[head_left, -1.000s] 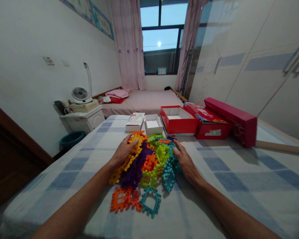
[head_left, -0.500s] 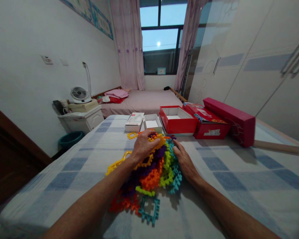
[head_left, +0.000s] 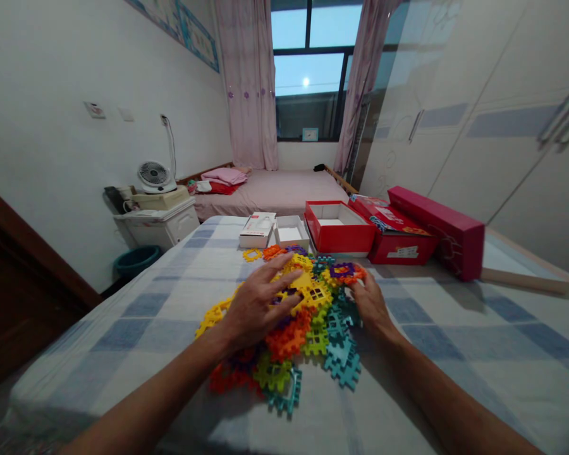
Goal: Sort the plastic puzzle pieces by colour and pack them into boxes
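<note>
Left hand point(head_left: 258, 304): in the head view, spread over the left side of the heap, fingers apart; half a second ago, more curled and farther over the top.
Right hand point(head_left: 372, 303): at the heap's right edge, fingertips by orange and purple pieces point(head_left: 344, 272); cannot tell whether pinching any.
Toy pieces point(head_left: 308, 297): heaped on the checked cover point(head_left: 137, 316), between both hands, nearer than the boxes.
Yellow pieces point(head_left: 317, 292): now showing across the top middle, mostly hidden under the left hand before.
Green piece point(head_left: 271, 374): edge-on before, now face-up, partly over a teal frame point(head_left: 284, 401).
Teal pieces point(head_left: 342, 357): reaching farther toward the near right than before.
Small white open box point(head_left: 293, 242): behind the heap, white bottom showing.
Red open box point(head_left: 344, 241): beside it, white lining showing.
White closed box point(head_left: 256, 239), red lidded box point(head_left: 401, 248), long red box point(head_left: 436, 227): contents hidden.
Bin point(head_left: 137, 262): left of the cover, contents out of sight.
</note>
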`<state>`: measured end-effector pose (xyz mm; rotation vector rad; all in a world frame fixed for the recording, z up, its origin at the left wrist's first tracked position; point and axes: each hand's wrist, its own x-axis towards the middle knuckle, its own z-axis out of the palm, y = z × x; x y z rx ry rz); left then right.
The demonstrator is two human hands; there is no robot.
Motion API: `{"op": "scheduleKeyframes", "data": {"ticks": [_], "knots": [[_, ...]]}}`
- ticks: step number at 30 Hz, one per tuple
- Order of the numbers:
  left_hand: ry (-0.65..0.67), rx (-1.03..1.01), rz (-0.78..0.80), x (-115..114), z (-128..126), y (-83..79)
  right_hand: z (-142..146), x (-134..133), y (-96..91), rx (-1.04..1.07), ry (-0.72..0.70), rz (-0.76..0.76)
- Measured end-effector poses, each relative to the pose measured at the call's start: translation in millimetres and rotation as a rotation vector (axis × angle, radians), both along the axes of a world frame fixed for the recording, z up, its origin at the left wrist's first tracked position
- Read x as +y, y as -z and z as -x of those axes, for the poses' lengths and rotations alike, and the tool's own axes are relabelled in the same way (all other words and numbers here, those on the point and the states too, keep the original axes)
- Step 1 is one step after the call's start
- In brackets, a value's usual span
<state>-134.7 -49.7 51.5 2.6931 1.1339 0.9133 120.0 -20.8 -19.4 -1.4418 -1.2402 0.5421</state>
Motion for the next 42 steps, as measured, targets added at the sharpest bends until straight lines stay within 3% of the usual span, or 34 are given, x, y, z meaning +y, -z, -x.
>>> {"op": "scheduleKeyframes", "data": {"ticks": [4, 7, 10, 14, 23, 28, 33, 36, 39, 42], "knots": [[-0.496, -0.088, 0.226, 0.9, 73.7, 38.9, -40.0, -6.3, -5.8, 0.012, 0.042, 0.056], [-0.571, -0.101, 0.376, -1.4, 94.1, 62.1, -64.6, -14.3, -5.9, -0.078, -0.012, 0.087], [-0.505, -0.163, 0.418, -5.6, 79.9, 66.9, -69.7, -20.4, -3.5, -0.211, -0.004, 0.146], [-0.419, -0.295, 0.414, -7.5, 43.8, 59.2, -56.3, -24.8, -2.4, -0.299, -0.048, 0.158], [-0.333, -0.469, 0.346, -1.0, -20.4, 51.0, -47.1, -28.6, -5.4, -0.319, -0.072, 0.111], [-0.251, -0.441, 0.196, 8.8, -66.9, 41.1, -47.1, -28.3, -3.6, -0.318, -0.079, 0.092], [-0.106, -0.324, 0.168, 11.5, -107.9, 24.2, -49.0, -28.0, -3.4, -0.294, -0.074, 0.08], [0.083, -0.195, 0.133, 1.1, -97.0, 7.3, -52.6, -29.8, -4.3, -0.262, -0.076, 0.08], [0.324, 0.059, 0.14, -18.7, -50.4, -2.0, -55.6, -31.2, -4.1, -0.21, -0.088, 0.088], [0.345, 0.261, 0.19, -38.2, 2.7, 7.5, -55.1, -30.0, -3.0, -0.206, -0.092, 0.077]]}}
